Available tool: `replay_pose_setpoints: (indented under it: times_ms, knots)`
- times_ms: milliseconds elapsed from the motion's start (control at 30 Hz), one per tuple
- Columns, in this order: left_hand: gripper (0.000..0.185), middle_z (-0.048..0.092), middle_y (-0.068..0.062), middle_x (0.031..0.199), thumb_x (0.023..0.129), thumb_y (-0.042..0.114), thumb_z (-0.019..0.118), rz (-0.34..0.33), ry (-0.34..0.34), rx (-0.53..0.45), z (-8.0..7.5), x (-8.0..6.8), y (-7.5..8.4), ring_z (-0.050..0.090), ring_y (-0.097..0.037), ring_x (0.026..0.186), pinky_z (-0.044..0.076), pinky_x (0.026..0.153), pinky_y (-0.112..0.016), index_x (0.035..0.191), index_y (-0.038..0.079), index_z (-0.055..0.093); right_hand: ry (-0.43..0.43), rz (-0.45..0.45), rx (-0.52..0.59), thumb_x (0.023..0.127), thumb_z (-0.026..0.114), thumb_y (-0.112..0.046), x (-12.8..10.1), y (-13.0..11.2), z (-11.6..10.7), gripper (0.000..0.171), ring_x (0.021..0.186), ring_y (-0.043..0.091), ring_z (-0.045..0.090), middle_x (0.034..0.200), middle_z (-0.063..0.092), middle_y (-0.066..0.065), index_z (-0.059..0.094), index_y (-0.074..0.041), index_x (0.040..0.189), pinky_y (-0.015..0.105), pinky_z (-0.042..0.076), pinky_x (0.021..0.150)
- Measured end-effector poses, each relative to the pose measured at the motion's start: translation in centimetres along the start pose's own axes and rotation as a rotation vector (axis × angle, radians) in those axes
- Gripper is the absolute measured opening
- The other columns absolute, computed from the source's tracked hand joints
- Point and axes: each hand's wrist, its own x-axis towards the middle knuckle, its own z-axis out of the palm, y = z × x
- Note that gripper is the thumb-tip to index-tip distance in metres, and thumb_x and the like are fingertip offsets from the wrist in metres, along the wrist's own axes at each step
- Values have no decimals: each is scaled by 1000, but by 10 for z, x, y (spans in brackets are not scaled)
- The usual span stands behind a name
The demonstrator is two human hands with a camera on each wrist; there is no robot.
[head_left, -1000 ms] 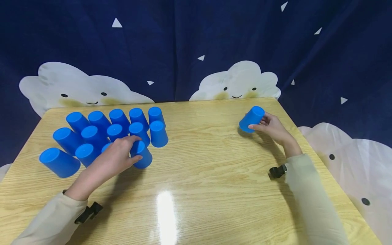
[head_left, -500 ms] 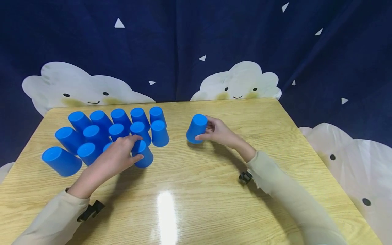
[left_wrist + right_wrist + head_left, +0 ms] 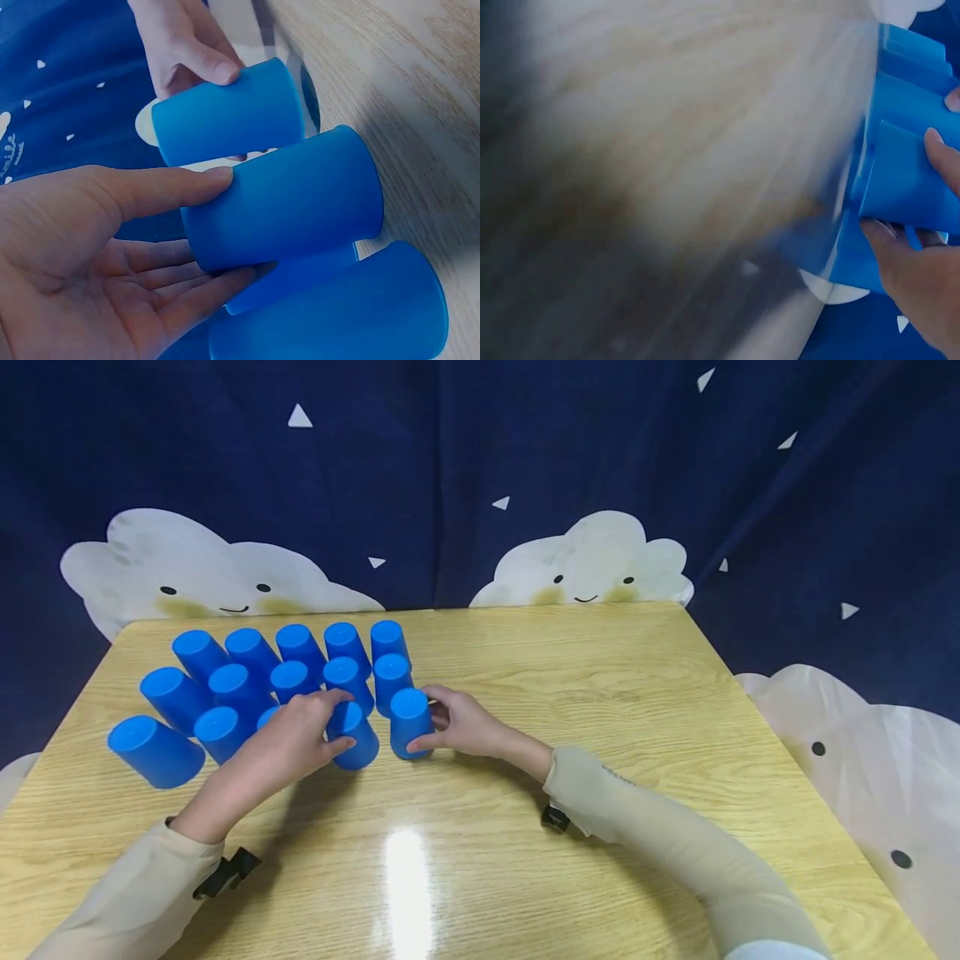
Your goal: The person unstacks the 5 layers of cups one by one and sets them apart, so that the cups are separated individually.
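The person's right hand [image 3: 463, 727] is reaching in from the right across the glossy light-wood table [image 3: 600, 693], its thumb and fingers curling round an upturned blue plastic cup [image 3: 409, 722] that is standing mouth-down at the right end of the nearest row; the thumb is lying on the near side of this cup and the fingers on its far side; the right wrist view is blurring most of the scene, yet it is showing fingertips [image 3: 934, 139] pressing the blue wall of the cup [image 3: 911, 187]. The left hand [image 3: 288, 745] is lying over the neighbouring upturned blue plastic cup [image 3: 352, 735] just to the left, its thumb under the cup's near side and its fingers spreading over the top; in the left wrist view the thumb [image 3: 172, 191] is resting flat along this cup [image 3: 289, 199] while the fingers are cupping it from below, a loose hold rather than a tight clamp. The two held cups are sitting just beside each other, nearly touching. Behind and to the left of them, a cluster of more upturned blue cups [image 3: 247, 668] is standing in rows on the table's left half, crowding close behind both hands; every cup is showing its closed base upward, so nothing is lying inside any of them. A dark blue curtain with white smiling clouds [image 3: 585, 560] is hanging behind the table.
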Motion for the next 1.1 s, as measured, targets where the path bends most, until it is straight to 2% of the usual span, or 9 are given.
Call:
replay_pose_setpoints:
  times_ms: [200,533,800,967,1100]
  knots:
    - [55,61,-32,119,84,9,78,-1,-1,-8,0,-1,1,65,-46,101,57,78,-52,129,-11,54,-8,4,3,78,82,0,1,3,9,64,121,28,58,131,56,18,49,5,133,26,47,100]
    - [57,57,-33,124,85,8,76,-26,-5,-33,2,-4,2,62,-47,106,55,81,-54,132,-11,50,8,4,-66,75,85,-4,2,3,12,65,119,25,59,128,59,16,52,3,130,25,46,101]
    - [69,49,-32,136,84,11,79,-60,-4,-25,-3,-9,6,50,-50,122,48,91,-60,140,-9,44,-8,1,-39,75,85,-4,0,5,11,67,121,24,58,130,58,16,52,3,132,27,45,103]
    - [72,47,-30,140,86,16,77,-21,56,-25,-17,-7,22,46,-49,127,45,95,-60,143,-9,40,-15,14,-2,76,84,-3,-7,0,-8,65,120,27,58,131,57,17,52,4,132,32,45,104]
    - [76,37,-25,150,92,25,71,26,151,-29,-29,4,52,39,-45,134,44,99,-59,149,-5,32,28,-4,-19,79,82,-4,-18,-10,-38,62,122,31,56,133,56,19,53,5,133,40,44,105]
